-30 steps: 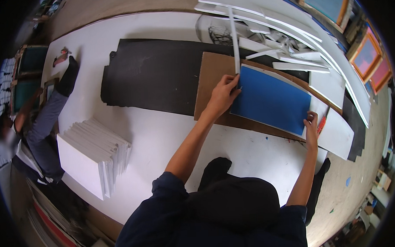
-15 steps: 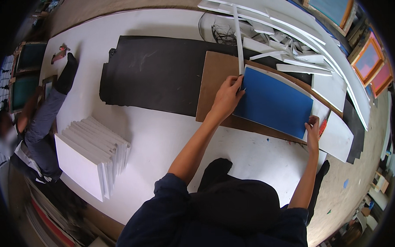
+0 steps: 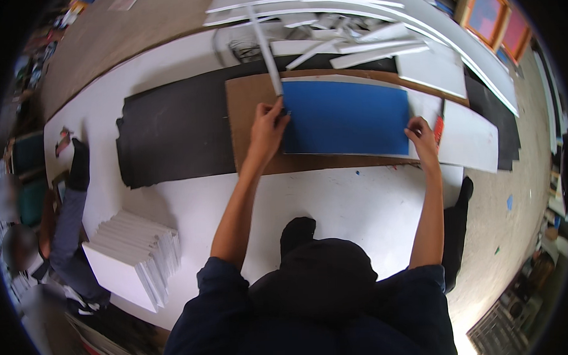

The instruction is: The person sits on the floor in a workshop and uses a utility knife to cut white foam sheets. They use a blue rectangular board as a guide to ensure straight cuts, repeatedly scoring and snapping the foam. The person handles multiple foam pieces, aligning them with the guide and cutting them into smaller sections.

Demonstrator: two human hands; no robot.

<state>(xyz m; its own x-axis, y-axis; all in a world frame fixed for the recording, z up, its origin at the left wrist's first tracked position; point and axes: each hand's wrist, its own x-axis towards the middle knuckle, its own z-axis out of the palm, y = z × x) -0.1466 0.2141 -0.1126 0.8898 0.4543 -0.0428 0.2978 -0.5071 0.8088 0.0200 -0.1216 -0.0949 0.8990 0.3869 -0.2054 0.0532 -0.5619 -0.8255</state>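
A rectangular blue board [image 3: 344,116] lies on a white sheet and a brown board [image 3: 247,97] in front of me. At its left edge, my left hand [image 3: 267,134] pinches the lower end of a narrow white strip [image 3: 265,50], which stretches away toward the far side. My right hand [image 3: 424,140] has its fingers closed at the blue board's right edge. Just to the right of those fingers lies a red-handled cutter [image 3: 439,128], on the white sheets.
Black sheeting [image 3: 176,131] runs under the brown board. White offcuts [image 3: 379,49] pile up beyond it. A stack of white boards [image 3: 133,258] stands at the left, near another person's leg [image 3: 70,229]. Framed screens [image 3: 485,14] lean at the far right.
My view has turned, so the boards and both hands appear farther left and straighter. Against the blue board, both hands hold nearly the same places.
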